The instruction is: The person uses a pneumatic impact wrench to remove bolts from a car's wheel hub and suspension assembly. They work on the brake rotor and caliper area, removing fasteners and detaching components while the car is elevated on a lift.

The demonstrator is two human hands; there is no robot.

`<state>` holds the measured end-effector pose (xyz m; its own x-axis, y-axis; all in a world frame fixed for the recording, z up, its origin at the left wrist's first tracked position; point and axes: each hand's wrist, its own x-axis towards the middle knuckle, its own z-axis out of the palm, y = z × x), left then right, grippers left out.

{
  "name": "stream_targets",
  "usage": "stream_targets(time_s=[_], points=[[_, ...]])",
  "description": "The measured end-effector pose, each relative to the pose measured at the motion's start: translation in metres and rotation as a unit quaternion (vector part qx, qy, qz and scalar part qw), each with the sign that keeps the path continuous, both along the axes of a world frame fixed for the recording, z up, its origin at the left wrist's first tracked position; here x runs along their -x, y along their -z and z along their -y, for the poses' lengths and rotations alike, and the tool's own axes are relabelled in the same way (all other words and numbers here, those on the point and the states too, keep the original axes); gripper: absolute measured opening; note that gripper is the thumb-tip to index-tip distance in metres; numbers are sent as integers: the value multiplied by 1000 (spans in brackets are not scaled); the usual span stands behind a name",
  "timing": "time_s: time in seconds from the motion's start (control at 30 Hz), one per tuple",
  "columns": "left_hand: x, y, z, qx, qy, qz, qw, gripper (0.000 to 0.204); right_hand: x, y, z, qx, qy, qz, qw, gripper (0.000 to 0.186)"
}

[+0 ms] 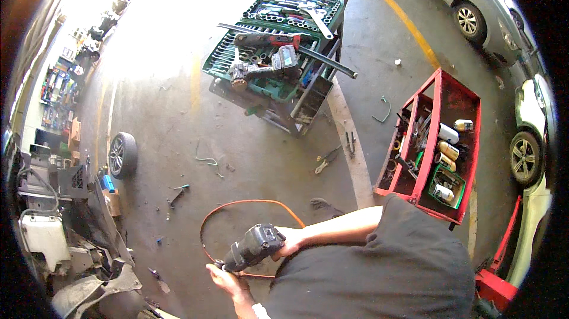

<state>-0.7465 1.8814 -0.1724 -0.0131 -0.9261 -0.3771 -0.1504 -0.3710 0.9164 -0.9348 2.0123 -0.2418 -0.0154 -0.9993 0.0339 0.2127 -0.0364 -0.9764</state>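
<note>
The dark cart [314, 102] bears an open green tool case [255, 26] of sockets [299, 21] and wrenches [224, 55], a cordless tool [264, 72] lying across it. Nearer, above the floor, the left hand [230, 282], palm turned up, touches the nose of the slanted black power tool [255, 246], how firmly I cannot tell, while the right hand [289, 242], forearm stretched leftward, grips its rear. At right, a red cart [437, 96] holds bottles [448, 134], and its green basket [434, 179] a white bottle [443, 193]
</note>
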Motion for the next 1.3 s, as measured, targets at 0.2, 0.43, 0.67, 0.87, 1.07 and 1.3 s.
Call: stream_targets(time_s=[0.2,0.43,0.67,0.87,1.07,1.3], points=[[33,4,0,35,77,80,993,41,29,-20,-15,-139,-22,-14,990,35],[89,20,25,9,213,55,975,31,41,-14,-40,-80,150,-170,971,38],[183,36,47,-14,410,16,912,32,58,-24,-101,-289,340,45,894,35],[273,20,44,-357,373,-127,847,30,57,41,-139,-277,419,215,838,22],[433,-16,43,-100,497,-69,859,14,109,63,-203,-234,485,541,646,22],[632,21,107,519,581,363,511,43,140,125,-270,-240,580,596,500,18]])
